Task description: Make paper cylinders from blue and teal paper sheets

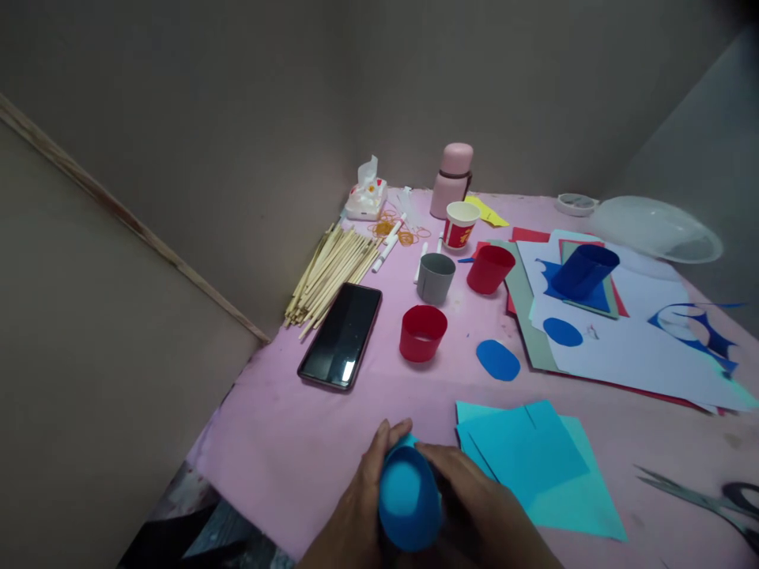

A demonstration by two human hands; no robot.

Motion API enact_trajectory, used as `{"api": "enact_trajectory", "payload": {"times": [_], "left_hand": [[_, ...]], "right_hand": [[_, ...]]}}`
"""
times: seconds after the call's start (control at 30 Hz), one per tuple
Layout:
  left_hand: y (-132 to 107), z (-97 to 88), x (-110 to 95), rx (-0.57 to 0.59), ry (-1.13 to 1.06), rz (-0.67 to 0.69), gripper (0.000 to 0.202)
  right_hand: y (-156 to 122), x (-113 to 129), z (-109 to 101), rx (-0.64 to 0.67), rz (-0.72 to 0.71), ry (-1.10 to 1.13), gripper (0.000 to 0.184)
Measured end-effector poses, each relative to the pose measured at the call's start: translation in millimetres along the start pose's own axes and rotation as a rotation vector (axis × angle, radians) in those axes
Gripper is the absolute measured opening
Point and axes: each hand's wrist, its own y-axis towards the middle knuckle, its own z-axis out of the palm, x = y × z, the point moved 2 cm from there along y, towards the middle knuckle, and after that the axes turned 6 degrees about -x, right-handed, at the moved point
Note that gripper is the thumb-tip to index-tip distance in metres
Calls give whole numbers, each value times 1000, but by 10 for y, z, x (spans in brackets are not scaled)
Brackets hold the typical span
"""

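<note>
Left hand (363,486) and right hand (477,490) both wrapped round a blue tube (410,502) — near the front edge of the table (278,442) — phone (341,336) by its left edge.

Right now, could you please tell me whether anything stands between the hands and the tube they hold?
Nothing visible does: the left hand and right hand are against opposite sides of the tube. The blue sheets lie beside the right hand, not between it and the tube.
</note>
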Motion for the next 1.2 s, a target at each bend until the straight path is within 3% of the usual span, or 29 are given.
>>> {"api": "enact_trajectory", "payload": {"times": [0.13,0.3,0.5,0.73,0.97,1.2], "left_hand": [[36,36,-69,-44,31,-2,73],[93,1,-133,22,13,-19,80],[77,-18,-80,68,46,-21,81],[74,8,-27,64,47,-55,95],[101,-27,-89,79,86,-28,96],[66,10,62,38,180,94,100]], "right_hand": [[-8,-13,-17,-26,52,12,50],[-9,-50,-32,-19,82,24,47],[2,-42,-65,13,142,73,45],[25,77,-135,18,122,69,53],[37,119,-154,16,65,83,50],[-14,7,-97,16,68,10,55]]}}
